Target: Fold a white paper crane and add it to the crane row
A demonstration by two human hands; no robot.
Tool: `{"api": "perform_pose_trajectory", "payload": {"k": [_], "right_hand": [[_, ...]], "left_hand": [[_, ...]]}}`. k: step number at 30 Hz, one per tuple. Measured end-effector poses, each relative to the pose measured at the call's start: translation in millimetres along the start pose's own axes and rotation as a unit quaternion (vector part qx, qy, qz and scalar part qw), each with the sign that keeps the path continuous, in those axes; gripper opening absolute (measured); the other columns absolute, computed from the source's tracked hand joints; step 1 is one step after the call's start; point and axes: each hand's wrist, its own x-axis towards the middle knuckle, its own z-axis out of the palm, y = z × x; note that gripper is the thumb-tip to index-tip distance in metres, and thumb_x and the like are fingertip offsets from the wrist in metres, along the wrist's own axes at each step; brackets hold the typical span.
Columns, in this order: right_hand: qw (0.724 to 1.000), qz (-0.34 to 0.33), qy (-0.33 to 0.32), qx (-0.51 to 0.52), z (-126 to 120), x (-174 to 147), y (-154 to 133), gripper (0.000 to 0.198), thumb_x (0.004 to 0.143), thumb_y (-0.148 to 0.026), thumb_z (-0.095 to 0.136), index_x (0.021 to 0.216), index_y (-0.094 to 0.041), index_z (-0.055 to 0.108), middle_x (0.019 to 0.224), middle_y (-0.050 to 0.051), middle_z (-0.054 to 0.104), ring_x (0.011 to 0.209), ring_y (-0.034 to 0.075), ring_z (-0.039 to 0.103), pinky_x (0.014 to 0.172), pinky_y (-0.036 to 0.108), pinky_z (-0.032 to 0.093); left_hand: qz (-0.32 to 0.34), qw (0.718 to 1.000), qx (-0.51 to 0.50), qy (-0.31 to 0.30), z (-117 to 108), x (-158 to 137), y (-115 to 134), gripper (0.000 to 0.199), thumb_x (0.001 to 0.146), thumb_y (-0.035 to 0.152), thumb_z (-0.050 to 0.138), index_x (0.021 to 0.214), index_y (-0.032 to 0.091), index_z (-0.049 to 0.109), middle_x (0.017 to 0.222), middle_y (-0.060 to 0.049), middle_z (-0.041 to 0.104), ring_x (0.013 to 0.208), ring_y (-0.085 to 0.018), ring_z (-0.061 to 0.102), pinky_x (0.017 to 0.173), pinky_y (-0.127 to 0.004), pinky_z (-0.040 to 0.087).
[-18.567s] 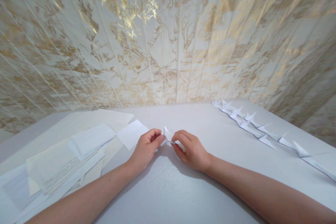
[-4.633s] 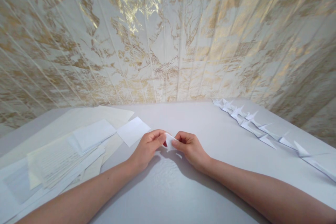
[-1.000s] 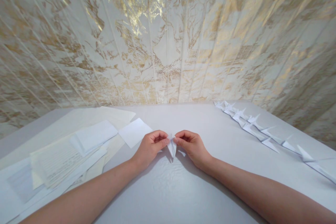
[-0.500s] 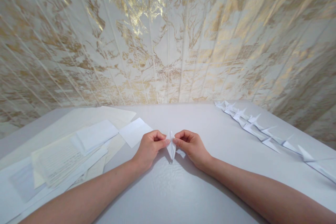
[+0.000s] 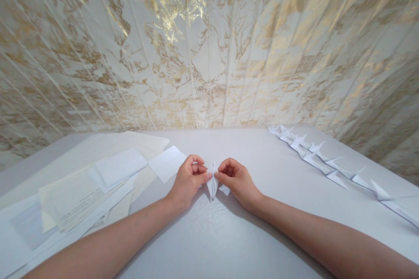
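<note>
A small white folded paper (image 5: 213,189), narrow and diamond-shaped with a centre crease, stands upright between my hands at the middle of the table. My left hand (image 5: 190,182) pinches its left side, the thumb on the near face and the index finger lifted and curled above. From the right, my right hand (image 5: 238,183) pinches it between thumb and curled fingers. Both thumb tips nearly meet at the crease. A small white paper piece, partly hidden, shows just below my right fingers.
Several finished paper cranes (image 5: 307,152) stand in rows along the table's right side. At left lie overlapping sheets (image 5: 72,202), a small white stack (image 5: 121,168) and a single white square (image 5: 167,163). A gold-patterned curtain (image 5: 209,52) hangs behind the table (image 5: 196,244).
My left index finger has lifted and spread away from the folded paper, while its thumb stays there. The folded paper has tilted slightly; my right hand has barely moved.
</note>
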Motion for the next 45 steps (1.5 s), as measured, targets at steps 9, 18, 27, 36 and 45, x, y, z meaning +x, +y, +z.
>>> {"api": "perform_pose_trajectory", "payload": {"k": [9, 18, 27, 36, 45], "right_hand": [[0.999, -0.017, -0.042, 0.028, -1.5, 2.7, 2.4, 0.033, 0.053, -0.020, 0.076, 0.069, -0.019, 0.047, 0.056, -0.007, 0.052, 0.051, 0.007, 0.046, 0.050, 0.020, 0.034], [0.993, -0.040, -0.107, -0.023, -4.0, 1.7, 0.2, 0.027, 0.060, -0.019, 0.069, 0.072, -0.019, 0.045, 0.057, -0.008, 0.049, 0.049, 0.006, 0.044, 0.048, 0.020, 0.032], [0.994, -0.004, -0.110, 0.029, -2.8, -0.9, -2.8, 0.030, 0.056, -0.019, 0.073, 0.070, -0.019, 0.046, 0.054, -0.008, 0.049, 0.047, 0.005, 0.043, 0.047, 0.019, 0.032], [0.995, 0.021, -0.062, 0.076, -6.2, 0.7, -3.7, 0.031, 0.055, -0.030, 0.078, 0.070, -0.017, 0.053, 0.053, -0.005, 0.058, 0.049, 0.008, 0.050, 0.051, 0.022, 0.038], [0.995, 0.020, -0.074, 0.058, -5.9, -1.4, -2.5, 0.024, 0.060, -0.030, 0.075, 0.068, -0.016, 0.058, 0.056, -0.003, 0.059, 0.053, 0.009, 0.052, 0.055, 0.023, 0.039]], "left_hand": [[-0.024, 0.998, 0.037, -0.040, -0.5, -0.5, 0.9, 0.032, 0.054, 0.018, 0.070, 0.082, 0.017, 0.053, 0.051, 0.009, 0.048, 0.049, -0.007, 0.044, 0.051, -0.020, 0.033], [-0.037, 0.996, 0.070, -0.039, -1.2, 2.6, 0.9, 0.028, 0.056, 0.030, 0.069, 0.048, 0.016, 0.047, 0.044, 0.007, 0.040, 0.044, -0.007, 0.034, 0.047, -0.021, 0.025], [-0.046, 0.997, 0.037, -0.049, -3.3, 2.6, -1.7, 0.037, 0.063, 0.044, 0.065, 0.048, 0.015, 0.046, 0.044, 0.005, 0.041, 0.042, -0.006, 0.034, 0.044, -0.021, 0.024], [-0.033, 0.998, 0.002, -0.058, -6.4, 2.8, -0.6, 0.028, 0.054, 0.021, 0.072, 0.069, 0.018, 0.049, 0.051, 0.007, 0.054, 0.047, -0.009, 0.049, 0.051, -0.020, 0.036], [0.027, 0.999, 0.022, 0.023, -6.8, 7.1, -7.6, 0.024, 0.056, 0.015, 0.068, 0.057, 0.017, 0.044, 0.049, 0.008, 0.050, 0.046, -0.006, 0.045, 0.049, -0.018, 0.033]]}}
